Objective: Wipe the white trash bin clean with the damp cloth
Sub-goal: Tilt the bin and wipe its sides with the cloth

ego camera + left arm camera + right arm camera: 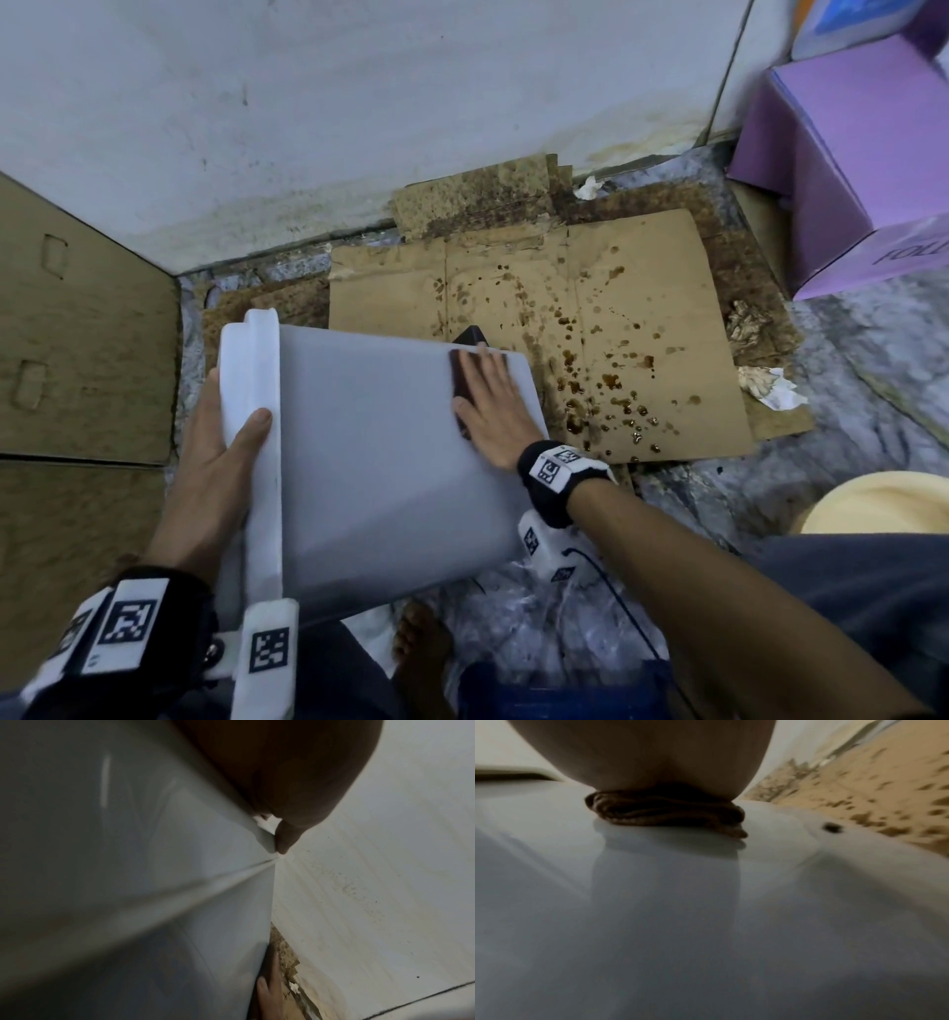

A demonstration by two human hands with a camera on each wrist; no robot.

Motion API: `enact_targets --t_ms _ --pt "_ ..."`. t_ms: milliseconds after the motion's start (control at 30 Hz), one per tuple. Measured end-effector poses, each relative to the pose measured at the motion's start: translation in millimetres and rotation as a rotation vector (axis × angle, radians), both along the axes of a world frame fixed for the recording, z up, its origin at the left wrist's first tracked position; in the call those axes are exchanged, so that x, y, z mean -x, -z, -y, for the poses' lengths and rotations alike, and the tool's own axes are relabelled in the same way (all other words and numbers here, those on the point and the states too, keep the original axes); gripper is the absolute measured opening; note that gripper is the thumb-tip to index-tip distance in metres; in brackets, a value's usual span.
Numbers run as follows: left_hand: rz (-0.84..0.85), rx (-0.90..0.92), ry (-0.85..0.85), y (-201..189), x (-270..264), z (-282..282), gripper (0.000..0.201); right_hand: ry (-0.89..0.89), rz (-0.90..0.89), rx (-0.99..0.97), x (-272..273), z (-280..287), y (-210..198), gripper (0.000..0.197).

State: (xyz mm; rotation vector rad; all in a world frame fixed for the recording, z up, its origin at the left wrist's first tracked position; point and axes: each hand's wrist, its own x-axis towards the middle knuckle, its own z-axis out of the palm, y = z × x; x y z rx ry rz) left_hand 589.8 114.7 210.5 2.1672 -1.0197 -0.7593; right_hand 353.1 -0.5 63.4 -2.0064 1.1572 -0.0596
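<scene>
The white trash bin (pixel 369 452) lies on its side in front of me, rim to the left. My left hand (pixel 221 452) grips that rim (pixel 257 411), thumb over the lip and fingers hidden behind it. The bin wall (pixel 128 882) fills the left wrist view beside the hand (pixel 282 780). My right hand (pixel 493 401) lies flat, fingers straight, and presses a dark brown cloth (pixel 460 380) onto the bin's upper side near its base. In the right wrist view the folded cloth (pixel 664 813) shows under the palm (pixel 641 754) on the bin (pixel 680 923). A small dark spot (pixel 831 827) sits to its right.
Stained flat cardboard (pixel 590 329) covers the floor beyond the bin, against a white wall (pixel 359 103). Purple boxes (pixel 842 154) stand at the right, a brown carton (pixel 77 329) at the left. Crumpled paper scraps (pixel 765 385) lie on the cardboard. My bare foot (pixel 421 652) shows below the bin.
</scene>
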Motion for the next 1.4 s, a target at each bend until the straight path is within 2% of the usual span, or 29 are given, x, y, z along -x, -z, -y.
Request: enact_targets --t_ms 67,167,267,400,500,567,700,767,833,967,1067,1167,1300,1400 --pt "0.019 -0.011 -0.008 0 0 0 0.071 0.035 -0.132 -0.057 21 11 21 0.061" --pt "0.025 -0.025 -0.002 1 -4 0 0.078 0.161 -0.138 -0.154 30 17 30 0.066" --pt "0.029 -0.029 0.005 1 -7 0 0.077 0.223 -0.046 -0.193 14 10 8 0.068" --pt "0.044 -0.047 0.003 -4 1 3 0.073 0.066 0.156 -0.146 -19 -2 -25 0.068" --pt "0.037 -0.033 0.003 -6 4 3 0.065 0.039 0.244 -0.129 -24 -5 -27 0.065" --pt "0.031 -0.018 0.006 -7 2 3 0.063 0.051 0.222 -0.094 -15 -4 -16 0.065" --pt "0.03 -0.007 0.025 -5 -1 1 0.074 0.226 0.083 -0.166 12 3 18 0.066" --pt "0.049 -0.013 0.021 -4 -2 -1 0.077 0.192 -0.014 -0.185 18 3 29 0.066" --pt "0.042 -0.014 0.015 -4 0 0 0.075 0.211 -0.002 -0.206 18 5 29 0.066" --pt "0.023 -0.029 -0.012 -9 8 0 0.069 0.272 0.041 -0.234 13 25 20 0.064" --pt "0.044 -0.025 0.0 -11 13 0 0.066 0.252 0.021 -0.284 11 43 15 0.061" --pt "0.066 -0.038 0.0 -13 15 1 0.061 0.204 0.089 -0.284 -1 44 2 0.059" --pt "0.089 -0.014 0.005 -13 14 3 0.061 0.104 0.196 -0.187 -29 28 -31 0.058" --pt "0.099 -0.007 0.012 -14 15 4 0.059 -0.022 0.249 -0.039 -59 6 -65 0.06"
